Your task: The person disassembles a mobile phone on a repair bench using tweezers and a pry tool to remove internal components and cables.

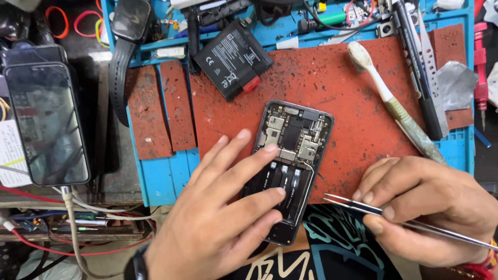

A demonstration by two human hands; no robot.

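Note:
An opened phone (296, 136) lies back-up on the red work mat (332, 78), its circuit boards and empty battery bay showing. My left hand (223, 218) rests on the phone's lower half, fingers spread flat over the battery bay and left edge. My right hand (425, 207) sits to the right of the phone and pinches metal tweezers (358, 205), whose tips point left toward the phone's lower right side without touching it. A black removed battery (233, 57) lies on the mat above the phone.
A worn toothbrush (394, 101) lies diagonally at the right of the mat. Black tools (415, 62) and crumpled foil (456, 83) are at the far right. Another phone (49, 124) with a cable sits at left, a wristwatch (127, 31) above. A blue tray (166, 176) underlies the mat.

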